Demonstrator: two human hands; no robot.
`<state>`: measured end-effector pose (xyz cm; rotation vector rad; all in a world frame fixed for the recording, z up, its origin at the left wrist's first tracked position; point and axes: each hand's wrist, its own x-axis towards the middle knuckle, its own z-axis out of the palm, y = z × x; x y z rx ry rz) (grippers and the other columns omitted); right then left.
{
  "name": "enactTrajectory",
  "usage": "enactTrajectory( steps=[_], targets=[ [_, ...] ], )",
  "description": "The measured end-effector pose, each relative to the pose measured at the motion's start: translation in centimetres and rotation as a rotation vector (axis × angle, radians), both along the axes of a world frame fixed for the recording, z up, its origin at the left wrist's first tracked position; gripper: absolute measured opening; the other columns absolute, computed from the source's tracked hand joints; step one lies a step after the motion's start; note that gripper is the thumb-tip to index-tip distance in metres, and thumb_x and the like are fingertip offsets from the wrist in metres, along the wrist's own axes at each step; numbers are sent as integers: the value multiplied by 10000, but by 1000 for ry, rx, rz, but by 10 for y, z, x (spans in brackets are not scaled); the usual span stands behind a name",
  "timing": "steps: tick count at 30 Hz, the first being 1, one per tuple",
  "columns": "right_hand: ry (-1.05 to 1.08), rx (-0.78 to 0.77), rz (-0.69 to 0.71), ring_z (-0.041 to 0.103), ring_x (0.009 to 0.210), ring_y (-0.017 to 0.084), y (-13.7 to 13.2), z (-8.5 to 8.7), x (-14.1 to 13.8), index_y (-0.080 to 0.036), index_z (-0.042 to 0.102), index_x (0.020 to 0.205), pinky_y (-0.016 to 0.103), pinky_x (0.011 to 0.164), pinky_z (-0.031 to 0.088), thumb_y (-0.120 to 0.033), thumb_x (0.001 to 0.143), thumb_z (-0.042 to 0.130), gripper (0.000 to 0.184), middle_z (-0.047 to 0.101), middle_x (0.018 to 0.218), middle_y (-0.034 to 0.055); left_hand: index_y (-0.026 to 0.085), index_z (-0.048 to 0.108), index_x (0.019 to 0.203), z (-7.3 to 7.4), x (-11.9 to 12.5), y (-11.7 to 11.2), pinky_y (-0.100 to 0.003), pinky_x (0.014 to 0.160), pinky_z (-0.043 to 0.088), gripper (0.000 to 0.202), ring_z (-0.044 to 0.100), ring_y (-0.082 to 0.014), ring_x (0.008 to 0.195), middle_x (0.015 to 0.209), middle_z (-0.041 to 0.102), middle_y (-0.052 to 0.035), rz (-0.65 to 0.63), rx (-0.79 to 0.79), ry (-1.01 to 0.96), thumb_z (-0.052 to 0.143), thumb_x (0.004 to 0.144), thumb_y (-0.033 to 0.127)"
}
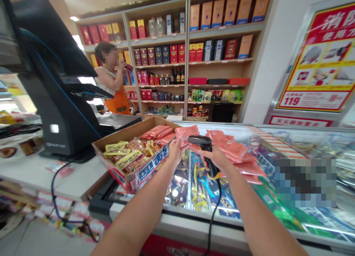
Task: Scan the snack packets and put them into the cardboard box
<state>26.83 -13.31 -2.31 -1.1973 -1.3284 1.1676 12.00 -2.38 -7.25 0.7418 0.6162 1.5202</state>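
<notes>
My left hand (pixel 175 151) is closed on the edge of a pink-orange packet (pixel 186 133), held up above the glass top. In my right hand (pixel 215 156) is a black barcode scanner (pixel 200 139), its head beside the packet and its cable hanging down toward me. Just right of the scanner lies a loose pile of similar pink packets (pixel 238 152). To the left of my left hand stands an open cardboard box (pixel 130 182). It holds several more pink packets (pixel 159 132) and yellow-labelled snack bags (pixel 130 156).
A glass-topped freezer (pixel 191 189) with colourful packages inside spans the front. A black checkout terminal (pixel 63 112) stands on the white counter (pixel 88 178) at left, its cord drooping. Behind, a person in an orange apron (pixel 119 101) stands by shelves (pixel 161 65) of boxes.
</notes>
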Motion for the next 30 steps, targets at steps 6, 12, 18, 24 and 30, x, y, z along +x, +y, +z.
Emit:
enactTrajectory(
  steps=[6, 12, 18, 24, 30],
  targets=[
    [2, -5, -31, 493, 326, 124, 6, -5, 1, -197, 527, 499, 247, 348, 426, -373, 659, 707, 298, 533, 401, -9, 157, 485, 661, 1, 2, 0, -415, 773, 605, 333, 664, -139, 616, 635, 627, 8, 14, -1, -15, 766, 760, 305],
    [3, -4, -19, 484, 326, 126, 6, -5, 1, -190, 546, 498, 256, 344, 425, -377, 669, 701, 297, 524, 396, -7, 162, 478, 667, -3, 4, 2, -428, 797, 595, 343, 663, -142, 645, 642, 616, 7, 50, -5, 0, 749, 779, 340],
    [100, 62, -14, 493, 342, 120, 6, -3, -8, -188, 553, 526, 247, 351, 427, -411, 639, 735, 309, 542, 423, -13, 166, 458, 678, 5, 13, -3, -406, 791, 600, 322, 634, -119, 638, 626, 559, 38, 78, 25, -30, 720, 801, 306],
    [109, 96, 24, 501, 349, 126, 22, 14, -30, -187, 570, 615, 249, 343, 429, -388, 605, 774, 287, 551, 443, -26, 173, 480, 724, 54, 7, 8, -349, 792, 586, 192, 647, -134, 704, 639, 557, 16, 244, -61, -142, 565, 897, 187],
    [124, 100, 87, 499, 364, 125, 51, 29, -53, -186, 541, 633, 244, 339, 414, -343, 629, 761, 270, 527, 440, -33, 143, 583, 945, 88, -38, 42, -380, 804, 574, 64, 673, -184, 874, 870, 639, -53, 401, -236, -124, 520, 933, 140]
  ],
)
